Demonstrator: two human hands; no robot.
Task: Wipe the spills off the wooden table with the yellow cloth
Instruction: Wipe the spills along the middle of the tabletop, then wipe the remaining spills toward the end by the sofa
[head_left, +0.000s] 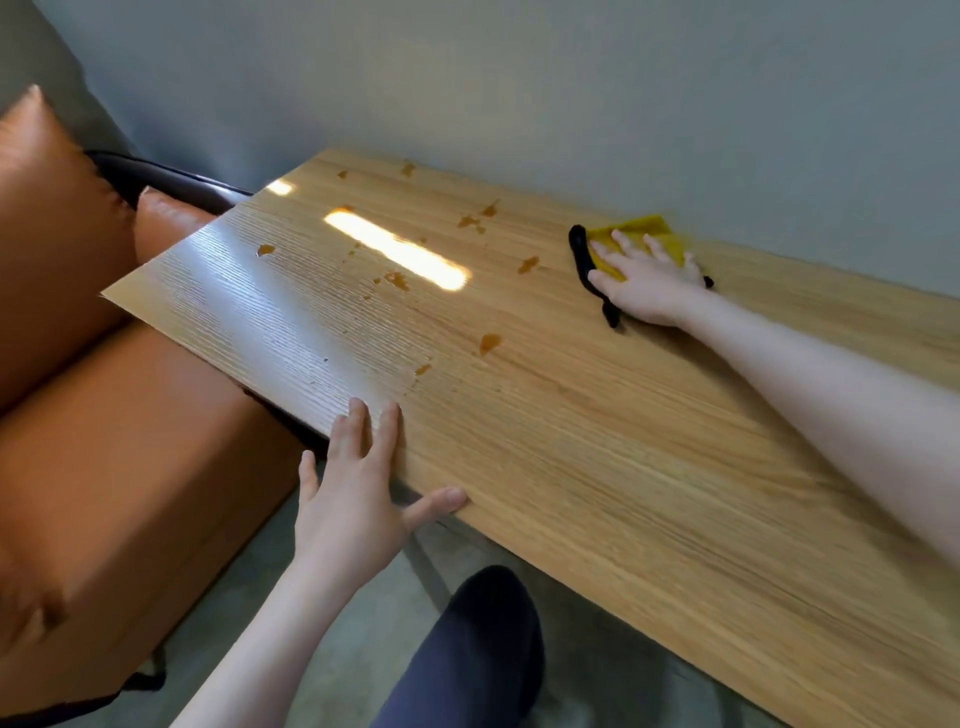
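A long wooden table (597, 467) runs along the wall. Several amber spills dot its far left half, such as a spill (397, 279) near the bright reflection, another spill (489, 342) nearer me, and a spill (528, 264) just left of the cloth. The yellow cloth (644, 234), edged in black, lies flat near the wall. My right hand (644, 283) presses flat on it with fingers spread. My left hand (358, 493) rests on the table's near edge, fingers spread, holding nothing.
An orange leather sofa (104, 415) stands against the table's left end. A grey wall (571, 104) backs the table. My knee in dark trousers (478, 639) is below the near edge, above a grey floor.
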